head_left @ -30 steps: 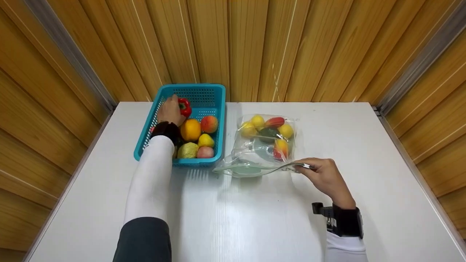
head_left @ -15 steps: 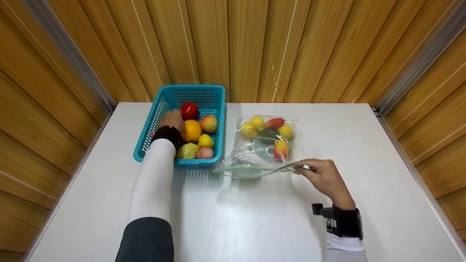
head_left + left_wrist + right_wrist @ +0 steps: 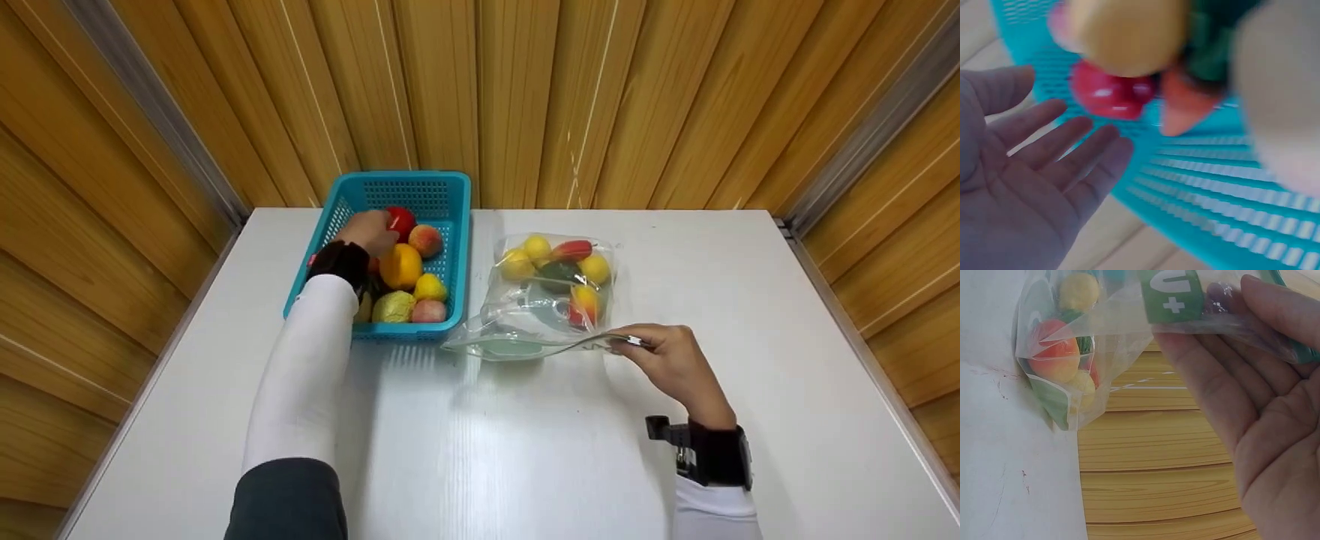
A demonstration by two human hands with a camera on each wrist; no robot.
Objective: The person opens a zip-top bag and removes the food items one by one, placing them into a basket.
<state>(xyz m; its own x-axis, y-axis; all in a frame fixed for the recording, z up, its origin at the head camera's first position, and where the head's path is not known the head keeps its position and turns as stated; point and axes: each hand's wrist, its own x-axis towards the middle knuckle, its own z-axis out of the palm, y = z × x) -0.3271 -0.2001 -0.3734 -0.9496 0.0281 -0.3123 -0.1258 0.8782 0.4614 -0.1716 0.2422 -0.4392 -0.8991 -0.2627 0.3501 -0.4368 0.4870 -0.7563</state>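
Observation:
In the head view my left hand (image 3: 369, 231) reaches into the blue basket (image 3: 466, 247), beside a glossy red pepper (image 3: 400, 222). The left wrist view shows that hand (image 3: 1044, 163) with its fingers extended and nothing in them, a little apart from the red pepper (image 3: 1109, 93). At the right, my right hand (image 3: 671, 367) pinches the edge of a clear zip bag (image 3: 517, 346) between thumb and fingers. The bag lies on the table with its mouth towards me. Inside are several yellow fruits (image 3: 595, 268), a dark green avocado-like piece (image 3: 559, 276) and a red-yellow fruit (image 3: 583, 305).
The basket also holds an orange fruit (image 3: 401, 266), a peach (image 3: 426, 240), a yellow fruit (image 3: 430, 287), a wrinkled green-yellow fruit (image 3: 394, 307) and a pinkish one (image 3: 429, 311). A wood-patterned wall (image 3: 517, 105) stands behind the white table (image 3: 480, 450).
The left hand has shifted within the basket, first nearer me, then rightward and back. The red pepper has turned and moved right; the peach has moved slightly back. The right hand keeps its grip.

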